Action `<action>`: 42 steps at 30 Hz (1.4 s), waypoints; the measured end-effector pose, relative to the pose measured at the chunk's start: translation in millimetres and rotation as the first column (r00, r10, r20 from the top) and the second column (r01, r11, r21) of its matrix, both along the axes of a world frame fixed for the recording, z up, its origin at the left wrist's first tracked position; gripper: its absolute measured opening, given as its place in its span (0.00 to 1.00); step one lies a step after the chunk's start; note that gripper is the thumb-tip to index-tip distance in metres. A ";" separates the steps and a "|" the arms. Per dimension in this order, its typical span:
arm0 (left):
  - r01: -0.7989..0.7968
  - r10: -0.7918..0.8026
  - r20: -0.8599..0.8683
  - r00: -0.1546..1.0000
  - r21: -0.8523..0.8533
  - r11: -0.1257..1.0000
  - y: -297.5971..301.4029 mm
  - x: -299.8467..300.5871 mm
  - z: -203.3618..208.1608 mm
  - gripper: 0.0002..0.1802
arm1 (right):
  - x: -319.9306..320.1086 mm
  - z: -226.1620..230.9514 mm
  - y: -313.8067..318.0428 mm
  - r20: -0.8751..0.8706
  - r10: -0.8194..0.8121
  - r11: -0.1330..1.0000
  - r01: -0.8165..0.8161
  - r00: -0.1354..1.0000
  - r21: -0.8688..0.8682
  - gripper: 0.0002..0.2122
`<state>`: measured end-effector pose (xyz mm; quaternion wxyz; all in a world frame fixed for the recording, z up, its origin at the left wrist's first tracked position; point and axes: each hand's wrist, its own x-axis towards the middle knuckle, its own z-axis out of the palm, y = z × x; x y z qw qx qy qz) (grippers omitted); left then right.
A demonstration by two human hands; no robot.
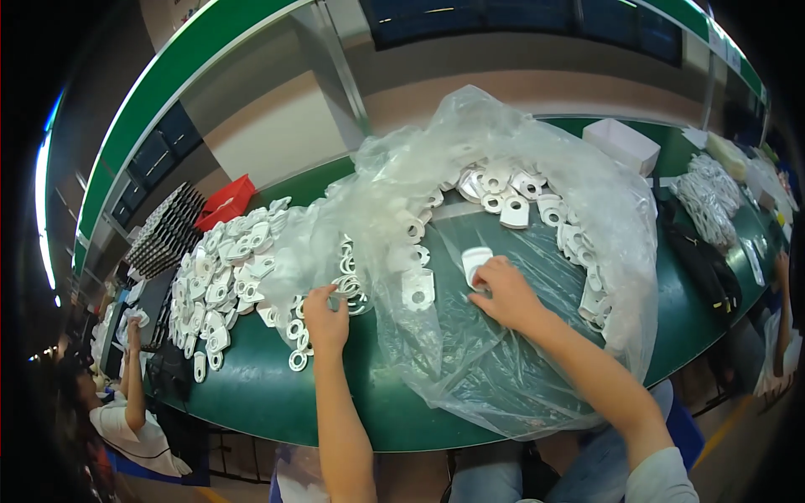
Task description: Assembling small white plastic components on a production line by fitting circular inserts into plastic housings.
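My right hand (506, 293) grips a small white tab-shaped plastic part (477, 261) between thumb and fingers, over a clear plastic bag (478, 369) spread on the green table. My left hand (325, 317) is curled beside a group of white rings (298, 360); whatever is between its fingertips is too small to make out. Inside the bag, more white parts with round holes (514, 212) lie in an arc along the far and right sides. One squarish holed part (418, 289) sits toward the bag's left. Left of the bag spreads a heap of similar white parts (220, 281).
Behind the heap stand a red bin (226, 203) and a stack of dark trays (166, 230). At the back right are a white box (621, 146), bundled white cords (708, 199) and a dark cloth item (700, 260). Another person (138, 423) works at the far left.
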<state>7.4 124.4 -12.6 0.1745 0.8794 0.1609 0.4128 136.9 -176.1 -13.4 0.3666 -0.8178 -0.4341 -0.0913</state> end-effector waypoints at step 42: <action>0.676 -0.650 -0.186 0.737 0.212 0.706 -153.8 15.5 22.8 0.24 | -18.4 6.4 -9.3 -0.583 0.607 0.705 -0.027 0.540 0.709 0.40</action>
